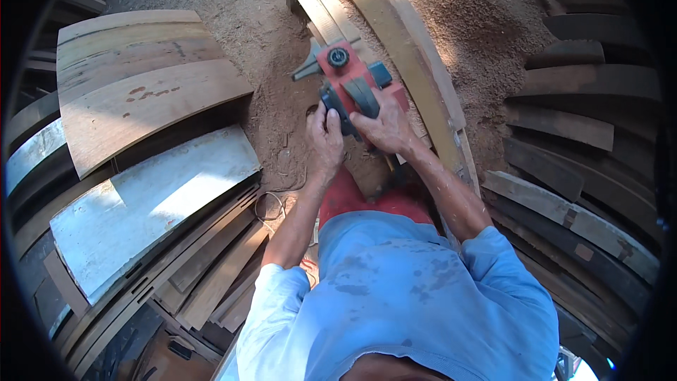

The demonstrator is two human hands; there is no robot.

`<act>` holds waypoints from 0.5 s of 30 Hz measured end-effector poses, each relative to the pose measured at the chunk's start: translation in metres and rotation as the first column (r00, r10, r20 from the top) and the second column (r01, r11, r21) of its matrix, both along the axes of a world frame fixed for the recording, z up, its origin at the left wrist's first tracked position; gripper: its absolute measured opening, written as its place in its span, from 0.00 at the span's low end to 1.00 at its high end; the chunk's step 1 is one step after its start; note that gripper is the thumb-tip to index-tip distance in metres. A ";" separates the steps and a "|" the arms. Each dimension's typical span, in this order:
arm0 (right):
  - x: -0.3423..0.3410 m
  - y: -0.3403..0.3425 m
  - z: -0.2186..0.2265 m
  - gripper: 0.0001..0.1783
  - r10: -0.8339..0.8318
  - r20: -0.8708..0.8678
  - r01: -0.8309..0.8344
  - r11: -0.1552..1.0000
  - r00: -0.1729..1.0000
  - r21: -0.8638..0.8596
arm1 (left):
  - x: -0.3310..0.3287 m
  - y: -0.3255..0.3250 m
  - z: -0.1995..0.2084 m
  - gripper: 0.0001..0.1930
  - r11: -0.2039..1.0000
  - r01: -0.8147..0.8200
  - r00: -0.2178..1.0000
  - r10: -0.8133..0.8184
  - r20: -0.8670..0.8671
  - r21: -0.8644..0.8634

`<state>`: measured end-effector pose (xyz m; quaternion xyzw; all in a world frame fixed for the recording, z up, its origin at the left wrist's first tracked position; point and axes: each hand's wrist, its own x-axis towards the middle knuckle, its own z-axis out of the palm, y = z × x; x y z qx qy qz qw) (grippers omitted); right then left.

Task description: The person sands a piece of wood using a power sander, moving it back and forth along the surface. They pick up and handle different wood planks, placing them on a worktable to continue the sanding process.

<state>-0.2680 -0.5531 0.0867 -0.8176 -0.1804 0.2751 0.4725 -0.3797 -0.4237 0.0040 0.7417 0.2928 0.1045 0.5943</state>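
A red and black electric hand planer (347,70), with a round dark knob on top, sits over a long pale wooden plank (315,1) in front of me. My right hand (386,125) is wrapped round its dark rear handle. Against the dark left side of the planer, my left hand (326,140) grips the housing, its thumb on top and its other fingers partly hidden. The planer covers the near part of the plank, so whether its sole touches the wood I cannot tell.
Beside the plank runs a long brownish beam (402,49). Wood shavings (479,35) cover the ground. Wide boards (159,99) and a whitish panel (155,204) lie stacked at left. Several dark planks (585,81) line the right. A cord (270,206) loops near my left forearm.
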 end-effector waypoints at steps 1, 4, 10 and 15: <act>-0.025 -0.023 -0.006 0.22 0.002 0.022 -0.003 1.000 1.000 0.024 | -0.026 -0.026 -0.007 0.25 0.993 -0.024 0.999 0.028 -0.031 0.111; -0.089 -0.093 0.001 0.22 -0.017 -0.116 0.012 0.999 0.993 -0.044 | -0.087 -0.090 0.016 0.26 0.995 0.063 0.997 -0.058 -0.059 0.083; -0.127 -0.137 0.013 0.21 -0.024 -0.168 0.011 0.997 0.986 -0.081 | -0.128 -0.139 0.020 0.31 0.999 0.015 0.992 -0.021 -0.123 -0.043; -0.078 -0.076 0.004 0.19 -0.014 -0.108 0.013 1.000 0.994 -0.010 | -0.073 -0.089 0.018 0.32 0.998 -0.063 0.996 0.062 -0.066 -0.009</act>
